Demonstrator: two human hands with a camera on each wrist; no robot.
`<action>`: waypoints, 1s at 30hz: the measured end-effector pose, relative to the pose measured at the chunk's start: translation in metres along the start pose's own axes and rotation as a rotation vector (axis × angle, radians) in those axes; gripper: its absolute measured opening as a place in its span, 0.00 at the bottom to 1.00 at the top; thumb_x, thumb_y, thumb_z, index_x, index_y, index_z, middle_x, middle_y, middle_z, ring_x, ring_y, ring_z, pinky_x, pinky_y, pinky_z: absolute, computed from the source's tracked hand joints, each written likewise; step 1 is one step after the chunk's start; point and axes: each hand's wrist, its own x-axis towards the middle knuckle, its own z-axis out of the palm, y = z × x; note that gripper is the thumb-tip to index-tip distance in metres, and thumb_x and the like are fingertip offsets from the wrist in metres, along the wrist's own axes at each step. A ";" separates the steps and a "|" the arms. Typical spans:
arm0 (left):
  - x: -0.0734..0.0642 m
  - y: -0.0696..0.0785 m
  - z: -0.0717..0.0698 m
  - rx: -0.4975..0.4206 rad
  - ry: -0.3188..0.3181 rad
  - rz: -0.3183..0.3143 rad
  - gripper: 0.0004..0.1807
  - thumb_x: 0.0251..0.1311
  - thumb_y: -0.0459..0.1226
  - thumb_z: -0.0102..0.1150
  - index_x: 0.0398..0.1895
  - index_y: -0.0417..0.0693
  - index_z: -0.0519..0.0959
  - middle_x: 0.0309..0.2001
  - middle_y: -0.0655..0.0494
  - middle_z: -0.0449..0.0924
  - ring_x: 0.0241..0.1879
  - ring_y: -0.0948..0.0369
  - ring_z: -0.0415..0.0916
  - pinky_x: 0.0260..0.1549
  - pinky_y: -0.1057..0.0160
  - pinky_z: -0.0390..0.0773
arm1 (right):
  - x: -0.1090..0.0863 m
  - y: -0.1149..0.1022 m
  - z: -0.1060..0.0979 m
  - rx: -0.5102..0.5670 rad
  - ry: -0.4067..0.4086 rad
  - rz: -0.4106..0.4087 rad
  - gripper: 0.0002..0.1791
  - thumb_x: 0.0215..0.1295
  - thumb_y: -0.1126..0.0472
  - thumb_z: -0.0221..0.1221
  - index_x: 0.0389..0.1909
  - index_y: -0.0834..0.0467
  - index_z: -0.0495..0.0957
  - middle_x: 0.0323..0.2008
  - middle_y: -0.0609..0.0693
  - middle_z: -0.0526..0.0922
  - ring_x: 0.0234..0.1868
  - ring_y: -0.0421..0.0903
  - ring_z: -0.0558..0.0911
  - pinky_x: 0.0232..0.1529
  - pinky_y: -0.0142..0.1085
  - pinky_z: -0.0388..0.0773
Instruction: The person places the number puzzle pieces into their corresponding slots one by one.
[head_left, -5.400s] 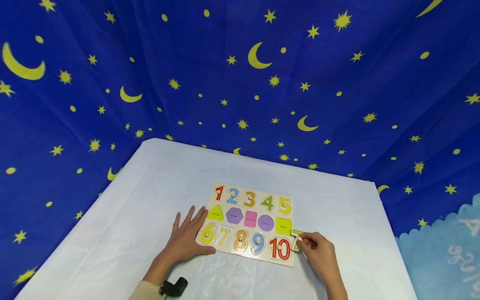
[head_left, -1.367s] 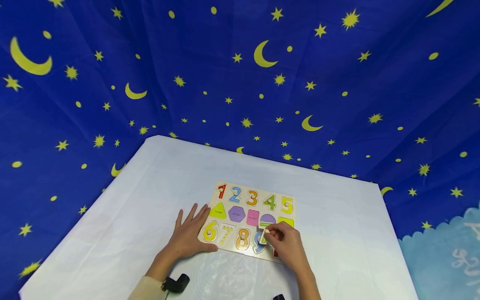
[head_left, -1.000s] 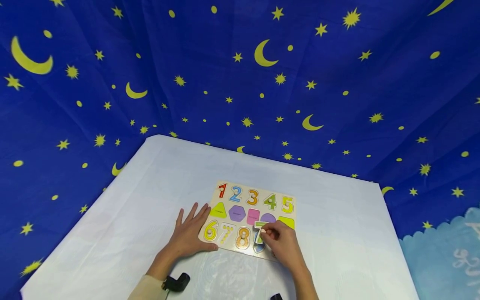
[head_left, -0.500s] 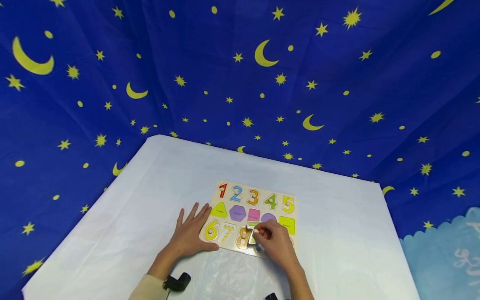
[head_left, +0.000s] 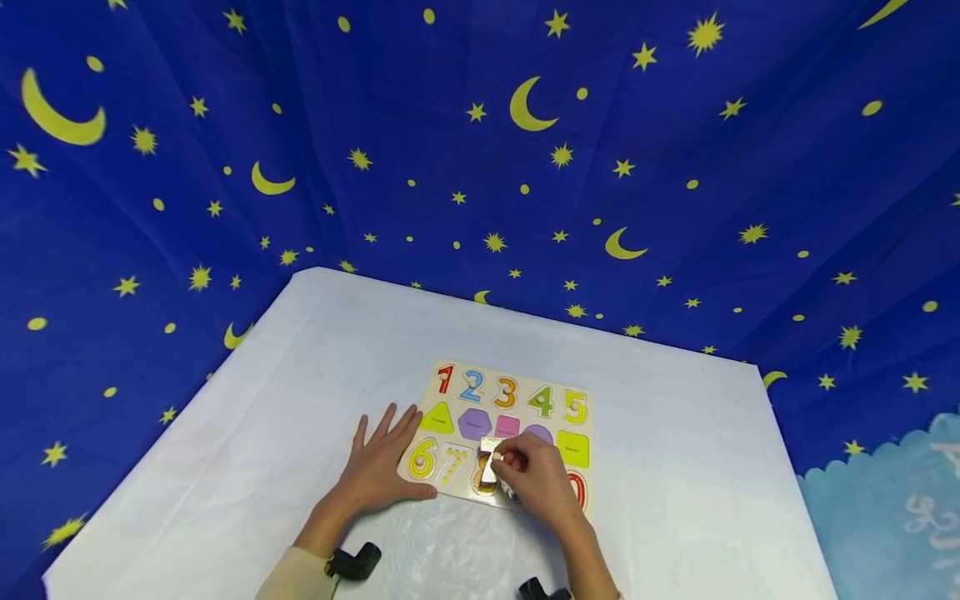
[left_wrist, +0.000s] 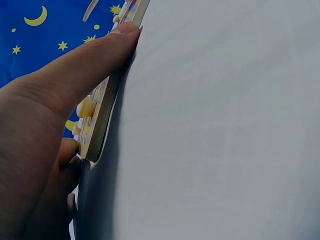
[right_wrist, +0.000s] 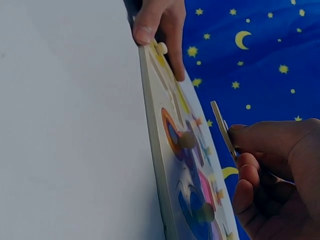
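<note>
A wooden number puzzle board (head_left: 522,393) lies on the table, numerals 1 to 10 in two rows with coloured shapes between. My left hand (head_left: 378,462) rests spread at its left edge, thumb along the near edge; in the left wrist view the thumb (left_wrist: 90,62) touches the board's side. Thumb and fingers of my right hand (head_left: 542,477) pinch the knob of the number 7 piece (head_left: 489,448), held above the 8. Edge-on in the right wrist view, the piece (right_wrist: 221,124) stands apart from the board. The 7 recess (head_left: 453,465) shows yellow dots. My right hand partly hides the 9 and 10.
A white-covered table (head_left: 660,433) surrounds the board. Blue cloth (head_left: 420,100) with yellow moons and stars hangs behind and beside it. Black wrist devices (head_left: 355,562) sit at both wrists. Other number pieces, such as the 6 (head_left: 422,458), carry small knobs.
My right hand has carried the number 7 piece leftward, from beyond the board's right edge, over the 9, to above the 8. The left hand has kept its place on the board.
</note>
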 end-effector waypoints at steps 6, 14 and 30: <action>0.004 0.001 0.000 0.000 -0.005 0.015 0.69 0.30 0.74 0.63 0.76 0.51 0.51 0.75 0.57 0.47 0.74 0.51 0.34 0.65 0.40 0.26 | 0.002 -0.001 0.002 -0.019 0.000 -0.012 0.07 0.53 0.60 0.70 0.32 0.50 0.81 0.25 0.40 0.74 0.26 0.36 0.73 0.26 0.29 0.73; 0.006 0.002 0.000 0.021 0.009 0.032 0.69 0.30 0.74 0.63 0.76 0.50 0.52 0.75 0.57 0.47 0.74 0.51 0.35 0.65 0.39 0.27 | 0.005 -0.003 0.008 -0.032 -0.005 -0.063 0.06 0.53 0.60 0.69 0.29 0.51 0.81 0.23 0.38 0.74 0.25 0.35 0.72 0.25 0.28 0.72; -0.003 -0.003 0.002 0.010 0.016 0.012 0.70 0.29 0.77 0.60 0.76 0.49 0.53 0.75 0.57 0.49 0.74 0.51 0.37 0.65 0.40 0.27 | 0.004 -0.013 0.027 -0.069 -0.073 -0.093 0.06 0.53 0.59 0.69 0.30 0.49 0.81 0.24 0.38 0.74 0.25 0.34 0.72 0.27 0.27 0.72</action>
